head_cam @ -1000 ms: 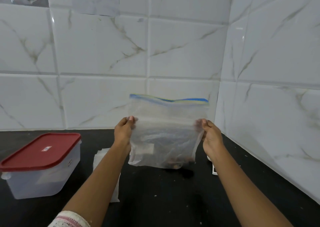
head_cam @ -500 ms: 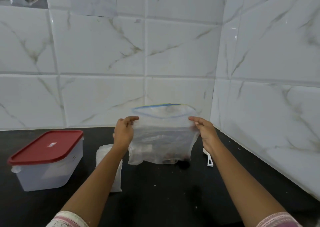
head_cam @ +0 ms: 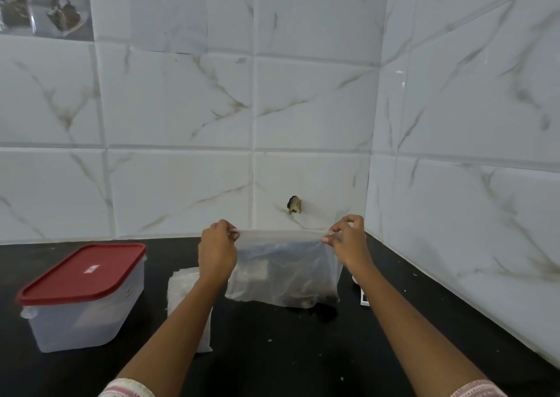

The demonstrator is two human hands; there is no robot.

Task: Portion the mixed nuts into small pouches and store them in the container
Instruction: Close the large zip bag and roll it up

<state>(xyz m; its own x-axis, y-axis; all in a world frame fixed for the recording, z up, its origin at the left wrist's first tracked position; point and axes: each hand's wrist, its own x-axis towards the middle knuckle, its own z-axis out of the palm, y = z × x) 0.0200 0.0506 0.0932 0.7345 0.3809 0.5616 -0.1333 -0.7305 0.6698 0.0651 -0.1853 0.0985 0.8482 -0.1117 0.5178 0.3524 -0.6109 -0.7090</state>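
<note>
Clear plastic, the bag of nuts (head_cam: pixel 285 269) now sits lower on the black counter (head_cam: pixel 272 351), its blue zip strip folded out of sight. Our left hand (head_cam: pixel 216 252) and right hand (head_cam: pixel 348 243) each pinch a top corner; we judge portioning unstarted, the red-lidded container (head_cam: pixel 81 315) closed at left.

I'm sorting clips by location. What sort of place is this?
Probably a home kitchen corner: a black countertop meets marble-look wall tiles, a red-lidded food container stands on it, and the left hand and right hand pinch a clear bag with dark contents.
</note>
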